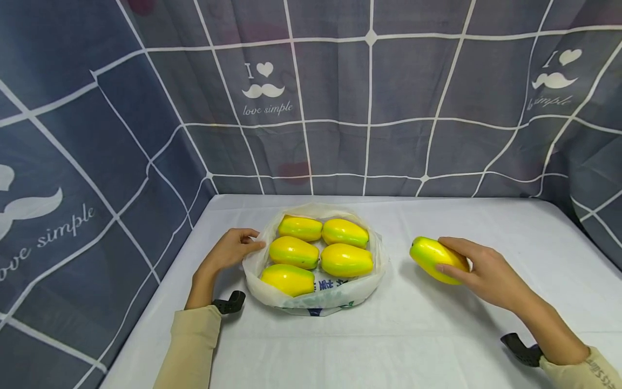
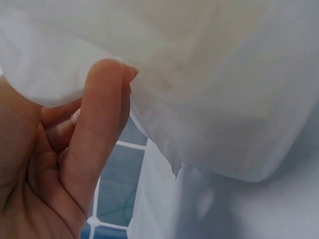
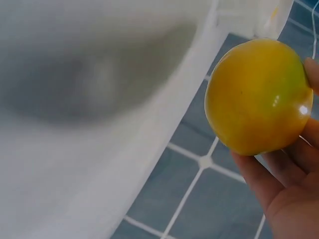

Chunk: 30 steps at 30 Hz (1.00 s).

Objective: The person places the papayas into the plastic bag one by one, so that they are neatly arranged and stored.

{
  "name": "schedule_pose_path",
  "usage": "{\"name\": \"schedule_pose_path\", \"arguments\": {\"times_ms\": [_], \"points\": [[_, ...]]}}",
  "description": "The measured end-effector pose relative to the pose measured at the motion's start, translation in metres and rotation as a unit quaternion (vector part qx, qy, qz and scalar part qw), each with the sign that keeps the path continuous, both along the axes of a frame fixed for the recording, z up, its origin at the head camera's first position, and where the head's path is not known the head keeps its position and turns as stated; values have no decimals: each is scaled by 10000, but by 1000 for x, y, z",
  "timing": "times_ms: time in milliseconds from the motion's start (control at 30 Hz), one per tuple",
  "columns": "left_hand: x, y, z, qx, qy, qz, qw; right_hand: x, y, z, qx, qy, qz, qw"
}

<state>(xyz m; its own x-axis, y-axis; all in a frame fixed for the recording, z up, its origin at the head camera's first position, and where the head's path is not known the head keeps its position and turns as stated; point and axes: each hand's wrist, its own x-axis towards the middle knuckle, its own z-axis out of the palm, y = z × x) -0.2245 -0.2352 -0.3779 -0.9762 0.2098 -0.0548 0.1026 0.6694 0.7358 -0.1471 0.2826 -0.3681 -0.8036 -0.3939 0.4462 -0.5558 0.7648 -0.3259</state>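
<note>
A white translucent plastic bag [image 1: 357,294], its mouth spread wide, sits on the table with several yellow-green papayas [image 1: 292,252] inside. At the bag's left rim, my left hand [image 1: 230,249] pinches the plastic; in the left wrist view the thumb [image 2: 102,107] presses against the bag film [image 2: 214,99]. To the right of the bag, my right hand [image 1: 491,270] grips another papaya [image 1: 434,259], thumb on the near side and fingers over the far side. That papaya [image 3: 256,97] is raised over the table, with a shadow below it.
A white cloth covers the table [image 1: 340,354]. Behind it and along the left hangs a dark grey-blue curtain [image 1: 335,151] with white grid lines and moustache prints. Black wrist mounts [image 1: 230,302] are strapped to both forearms.
</note>
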Motion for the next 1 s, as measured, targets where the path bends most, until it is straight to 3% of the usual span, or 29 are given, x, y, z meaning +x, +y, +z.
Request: {"name": "schedule_pose_path", "arguments": {"times_ms": [600, 1000], "points": [[0, 1, 2, 10, 15, -57, 10000, 15, -55, 6, 95, 299, 689, 9971], [0, 1, 1, -28, 7, -6, 10000, 11, -86, 12, -264, 461, 1281, 9903]]}}
